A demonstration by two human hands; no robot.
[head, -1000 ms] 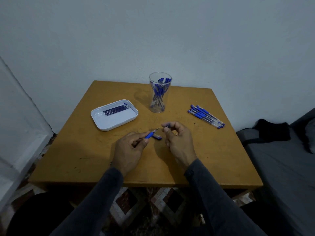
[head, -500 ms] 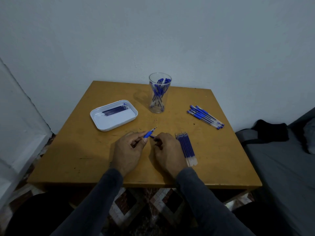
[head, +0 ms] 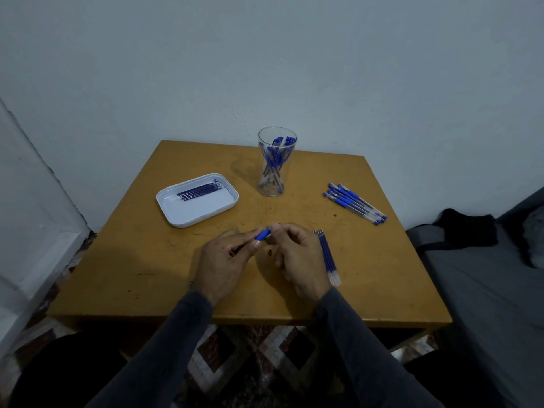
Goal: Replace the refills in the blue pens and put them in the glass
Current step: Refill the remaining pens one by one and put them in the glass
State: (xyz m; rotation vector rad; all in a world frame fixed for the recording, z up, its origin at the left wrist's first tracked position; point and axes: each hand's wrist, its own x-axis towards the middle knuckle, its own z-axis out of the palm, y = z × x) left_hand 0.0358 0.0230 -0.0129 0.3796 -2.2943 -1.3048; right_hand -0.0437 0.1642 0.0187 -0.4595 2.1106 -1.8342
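- Sitting at a wooden surface (head: 368, 260), a person works on one blue pen (head: 263, 234), held just in front of the glass (head: 275, 163), which stands at the far middle.
- Left hand (head: 226, 260) has its fingers curled round the pen barrel, tip end pointing toward the glass, likely to steady it.
- Right hand (head: 297, 254) meets the pen's tip with bent fingers; it seems to pinch the tip piece, though what it holds is too small to tell. Judging by the pose, the tip is being screwed on or off.
- Fresh refills (head: 328, 257) lie in a neat row just right of the right hand, nearer the person than the glass, within easy reach.
- White tray (head: 176, 213), left of the glass, holds several dark refills, probably the used ones kept apart.
- Glass already holds a bunch of blue pens, presumably finished.
- More pens (head: 354, 203) lie in a group right of the glass, apparently waiting their turn.
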